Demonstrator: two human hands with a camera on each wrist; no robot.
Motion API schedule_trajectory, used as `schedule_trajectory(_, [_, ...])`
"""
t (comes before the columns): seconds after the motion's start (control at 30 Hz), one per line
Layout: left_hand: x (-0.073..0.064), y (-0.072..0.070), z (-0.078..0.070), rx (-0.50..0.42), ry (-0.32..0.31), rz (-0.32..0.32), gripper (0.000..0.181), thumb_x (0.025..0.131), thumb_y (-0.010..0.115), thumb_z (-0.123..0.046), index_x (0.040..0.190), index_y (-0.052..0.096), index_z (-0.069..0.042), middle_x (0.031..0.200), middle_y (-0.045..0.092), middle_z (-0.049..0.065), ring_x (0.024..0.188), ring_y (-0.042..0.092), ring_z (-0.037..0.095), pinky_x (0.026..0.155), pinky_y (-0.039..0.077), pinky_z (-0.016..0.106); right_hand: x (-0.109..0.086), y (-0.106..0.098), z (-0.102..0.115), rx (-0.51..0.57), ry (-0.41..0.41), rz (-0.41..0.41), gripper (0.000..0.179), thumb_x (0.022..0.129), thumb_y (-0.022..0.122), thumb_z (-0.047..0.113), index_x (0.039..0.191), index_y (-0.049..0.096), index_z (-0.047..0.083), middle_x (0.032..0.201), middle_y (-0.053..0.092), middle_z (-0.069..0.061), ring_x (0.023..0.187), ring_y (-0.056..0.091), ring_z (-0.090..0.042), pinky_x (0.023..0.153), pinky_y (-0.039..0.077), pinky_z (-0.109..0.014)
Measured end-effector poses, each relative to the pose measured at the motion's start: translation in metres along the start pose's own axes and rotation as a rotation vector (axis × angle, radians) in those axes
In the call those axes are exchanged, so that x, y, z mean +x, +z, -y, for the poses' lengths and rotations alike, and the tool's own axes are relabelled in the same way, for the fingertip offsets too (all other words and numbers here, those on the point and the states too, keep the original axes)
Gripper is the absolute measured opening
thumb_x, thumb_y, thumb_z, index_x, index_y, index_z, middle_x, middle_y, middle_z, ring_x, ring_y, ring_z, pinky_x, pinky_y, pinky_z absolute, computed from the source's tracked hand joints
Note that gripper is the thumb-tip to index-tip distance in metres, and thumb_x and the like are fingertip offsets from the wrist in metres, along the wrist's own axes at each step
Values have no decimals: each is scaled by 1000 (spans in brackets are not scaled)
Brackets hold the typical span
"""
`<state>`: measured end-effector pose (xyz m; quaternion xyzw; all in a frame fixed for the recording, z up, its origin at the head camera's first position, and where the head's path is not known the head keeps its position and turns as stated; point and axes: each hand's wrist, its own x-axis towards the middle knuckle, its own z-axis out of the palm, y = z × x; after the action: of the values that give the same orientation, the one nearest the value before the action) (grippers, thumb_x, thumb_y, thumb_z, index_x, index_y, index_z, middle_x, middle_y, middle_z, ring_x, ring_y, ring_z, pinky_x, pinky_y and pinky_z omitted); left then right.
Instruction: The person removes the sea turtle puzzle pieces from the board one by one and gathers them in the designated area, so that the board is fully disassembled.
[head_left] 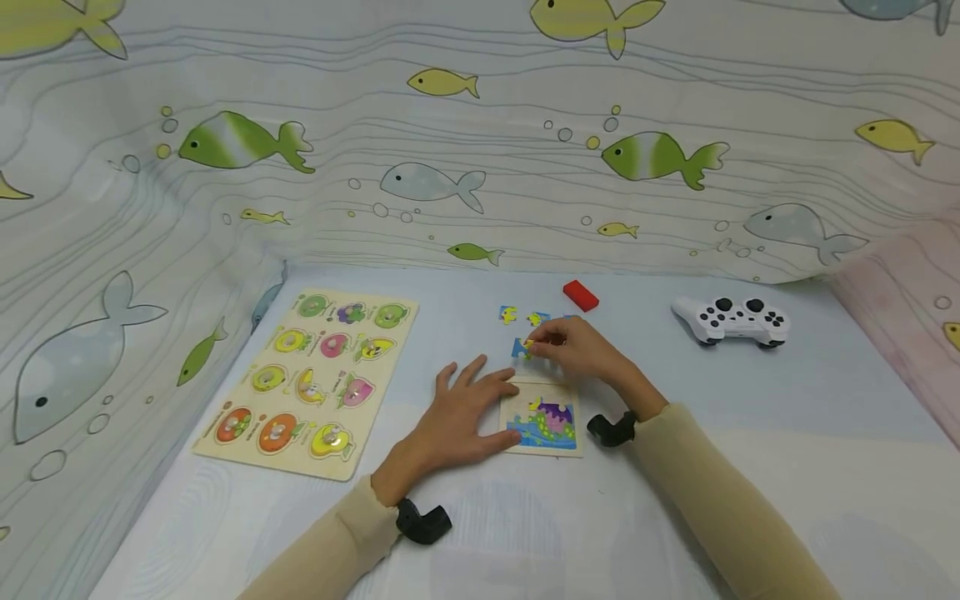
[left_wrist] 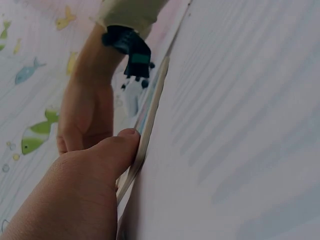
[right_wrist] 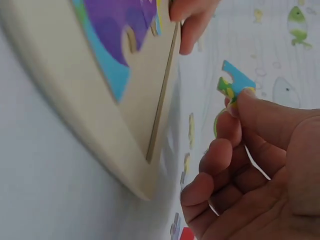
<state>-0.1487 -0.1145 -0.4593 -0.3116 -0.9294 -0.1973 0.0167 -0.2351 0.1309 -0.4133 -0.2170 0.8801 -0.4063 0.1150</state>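
A small wooden jigsaw board (head_left: 551, 453) lies on the table, its tray partly filled with blue, purple, pink and green pieces. My left hand (head_left: 465, 417) rests at its left side, fingers spread; the thumb (left_wrist: 127, 145) touches the board's edge in the left wrist view. Above the board's far edge, my right hand (head_left: 581, 346) pinches a jigsaw piece (right_wrist: 240, 77) between thumb and index finger. That piece is blue with yellow and green. Farther back lie loose jigsaw pieces (head_left: 507, 315), one partly hidden behind the right hand.
On the left lies a large wooden fruit puzzle board (head_left: 362, 429) with knobbed pieces. A red block (head_left: 581, 295) sits beyond the loose pieces. To the right is a white game controller (head_left: 731, 323). A fish-patterned curtain (head_left: 510, 133) closes off the back.
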Motion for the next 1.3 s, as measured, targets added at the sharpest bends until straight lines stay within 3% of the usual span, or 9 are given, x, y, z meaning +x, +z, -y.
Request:
schedule_trajectory(0.4, [0,3,-2,-3,15,-14,60,91,58,-65,140,57,-30,160,45,-8,156,24,35,118,13,67,27,5,0,-52,32,41,14,97,69,17,103,77,7,92,71,-4,79,51,-16,68,42,-27])
schedule_trajectory(0.63, [0,2,-1,2,14,-14,59,91,59,-64,140,57,-30,160,45,-7,156,24,36,117,13,67,36,9,1,-102,35,23,15,97,68,17,105,76,6,94,71,-6,83,53,-17,72,42,-27])
schedule_trajectory(0.87, [0,2,-1,5,31,-28,59,91,60,-63,139,57,-29,160,45,-6,155,25,37,117,13,68,42,11,3,-134,41,23,18,96,69,18,110,74,8,94,69,-7,83,55,-19,72,43,-28])
schedule_trajectory(1.3, [-1,0,0,30,22,-21,60,91,59,-64,140,57,-29,160,45,-7,155,26,36,117,15,68,50,19,8,-159,42,-15,16,93,68,14,106,74,6,89,65,-6,80,52,-17,69,41,-26])
